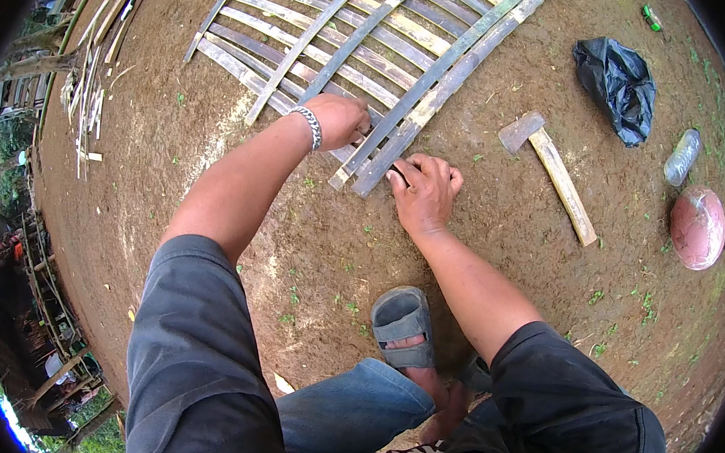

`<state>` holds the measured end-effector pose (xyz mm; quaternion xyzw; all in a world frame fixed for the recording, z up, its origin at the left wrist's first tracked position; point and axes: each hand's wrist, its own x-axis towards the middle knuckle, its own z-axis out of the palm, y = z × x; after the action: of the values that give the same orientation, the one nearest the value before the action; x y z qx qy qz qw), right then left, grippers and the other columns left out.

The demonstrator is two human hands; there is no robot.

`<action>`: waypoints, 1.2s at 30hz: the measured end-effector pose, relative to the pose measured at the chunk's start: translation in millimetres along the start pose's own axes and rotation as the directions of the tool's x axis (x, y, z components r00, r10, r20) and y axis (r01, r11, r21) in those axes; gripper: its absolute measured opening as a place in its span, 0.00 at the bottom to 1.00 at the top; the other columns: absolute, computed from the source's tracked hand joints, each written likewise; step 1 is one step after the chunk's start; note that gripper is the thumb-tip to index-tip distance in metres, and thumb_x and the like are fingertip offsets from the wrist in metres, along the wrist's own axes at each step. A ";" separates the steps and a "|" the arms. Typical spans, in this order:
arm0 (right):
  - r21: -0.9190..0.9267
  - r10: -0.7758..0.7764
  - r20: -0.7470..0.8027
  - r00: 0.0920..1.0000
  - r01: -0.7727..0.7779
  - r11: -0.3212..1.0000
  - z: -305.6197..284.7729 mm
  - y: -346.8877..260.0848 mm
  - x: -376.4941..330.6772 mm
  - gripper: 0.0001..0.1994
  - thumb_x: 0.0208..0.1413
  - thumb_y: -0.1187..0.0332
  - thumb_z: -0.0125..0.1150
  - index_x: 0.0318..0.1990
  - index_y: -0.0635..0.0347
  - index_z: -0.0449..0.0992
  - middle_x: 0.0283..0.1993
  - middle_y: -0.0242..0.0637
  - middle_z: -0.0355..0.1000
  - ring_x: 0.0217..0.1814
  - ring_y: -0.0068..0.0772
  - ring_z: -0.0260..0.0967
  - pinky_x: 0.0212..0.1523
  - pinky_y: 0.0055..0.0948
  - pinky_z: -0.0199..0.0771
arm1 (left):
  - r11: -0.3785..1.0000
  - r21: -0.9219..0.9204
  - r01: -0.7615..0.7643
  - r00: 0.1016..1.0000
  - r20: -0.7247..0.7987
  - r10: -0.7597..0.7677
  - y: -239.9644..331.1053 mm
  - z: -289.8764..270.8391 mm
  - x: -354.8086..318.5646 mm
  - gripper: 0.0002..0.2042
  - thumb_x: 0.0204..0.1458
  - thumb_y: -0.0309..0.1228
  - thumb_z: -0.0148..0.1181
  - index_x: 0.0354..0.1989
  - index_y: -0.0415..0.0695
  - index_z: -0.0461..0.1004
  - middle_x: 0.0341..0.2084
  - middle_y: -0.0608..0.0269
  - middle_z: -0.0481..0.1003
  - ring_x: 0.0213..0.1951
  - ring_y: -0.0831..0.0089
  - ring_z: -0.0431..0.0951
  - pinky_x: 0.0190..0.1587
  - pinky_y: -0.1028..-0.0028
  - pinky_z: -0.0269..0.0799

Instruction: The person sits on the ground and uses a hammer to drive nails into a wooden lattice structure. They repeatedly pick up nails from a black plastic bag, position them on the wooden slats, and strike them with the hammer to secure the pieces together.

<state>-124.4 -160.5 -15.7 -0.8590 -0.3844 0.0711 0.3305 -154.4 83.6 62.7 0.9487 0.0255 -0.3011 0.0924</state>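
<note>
A lattice of split bamboo slats [399,43] lies on the ground ahead, with two long slats side by side along its right edge. At its near corner, my left hand [340,120] reaches in from the inner side, fingers curled down by the paired slats. What those fingers hold is hidden. A chain bracelet circles that wrist. Opposite it, my right hand [426,192] grips the outer slat's edge near its end, fingers bent and fingertips partly out of sight. A hatchet [559,170] with a pale wooden handle lies to the right of my right hand.
Farther right lie a black plastic bag [615,87], a clear plastic bottle [682,157], a pink ball [698,227] and a small green item [651,18]. Loose bamboo strips [96,81] are piled at the far left. My sandalled foot [403,330] stands behind the hands on bare dirt.
</note>
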 end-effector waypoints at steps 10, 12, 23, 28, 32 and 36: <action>0.005 0.019 -0.024 1.000 -0.019 1.000 0.6 -1.3 1.5 0.10 0.51 0.59 0.74 0.42 0.41 0.86 0.48 0.23 0.73 0.58 0.32 0.67 0.64 0.49 0.53 | 1.000 -0.022 0.006 0.999 -0.031 -0.007 2.6 6.3 -1.9 0.09 0.56 0.35 0.64 0.44 0.48 0.81 0.45 0.57 0.78 0.46 0.55 0.82 0.50 0.57 0.77; 0.007 0.041 -0.028 0.999 -0.041 0.999 2.1 -1.5 1.7 0.10 0.52 0.59 0.74 0.42 0.41 0.86 0.48 0.23 0.73 0.58 0.32 0.67 0.64 0.48 0.53 | 1.000 -0.029 0.003 0.998 -0.057 -0.004 2.5 8.8 -4.0 0.09 0.57 0.34 0.63 0.44 0.48 0.81 0.44 0.57 0.78 0.46 0.55 0.82 0.49 0.57 0.77; 0.052 0.182 0.028 0.983 -0.183 0.982 -1.2 -5.6 9.6 0.05 0.54 0.61 0.71 0.38 0.42 0.86 0.47 0.23 0.74 0.59 0.32 0.67 0.64 0.46 0.53 | 0.938 -0.305 0.163 0.778 -0.545 -0.312 60.0 64.6 -53.3 0.28 0.53 0.46 0.69 0.60 0.45 0.75 0.56 0.53 0.74 0.61 0.53 0.73 0.66 0.53 0.65; 0.062 0.184 0.018 0.983 -0.185 0.981 3.0 -6.7 9.9 0.06 0.53 0.61 0.72 0.38 0.42 0.86 0.47 0.23 0.74 0.58 0.32 0.68 0.65 0.46 0.53 | 0.900 -0.261 0.349 0.824 -0.373 -0.427 87.3 92.0 -58.9 0.46 0.53 0.58 0.65 0.73 0.39 0.59 0.76 0.50 0.54 0.78 0.54 0.51 0.78 0.50 0.43; 0.040 0.106 -0.015 0.994 -0.105 0.994 1.1 -6.0 6.2 0.10 0.50 0.61 0.74 0.40 0.44 0.86 0.47 0.24 0.74 0.58 0.32 0.69 0.65 0.47 0.53 | 0.893 -0.259 0.369 0.812 -0.377 -0.445 89.1 101.0 -53.1 0.45 0.55 0.56 0.63 0.74 0.38 0.57 0.77 0.51 0.51 0.78 0.54 0.49 0.78 0.49 0.39; 0.024 0.027 -0.026 0.999 -0.027 0.999 1.0 -1.0 1.2 0.14 0.47 0.61 0.76 0.43 0.46 0.86 0.48 0.26 0.75 0.58 0.33 0.69 0.65 0.47 0.53 | 0.890 -0.263 0.373 0.821 -0.352 -0.448 89.3 102.0 -52.5 0.44 0.56 0.55 0.62 0.74 0.39 0.55 0.78 0.51 0.49 0.78 0.54 0.48 0.78 0.47 0.39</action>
<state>-124.5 -158.6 -15.7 -0.8610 -0.3674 0.0688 0.3449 -245.8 -23.1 25.5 0.9494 0.2760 -0.1079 0.1045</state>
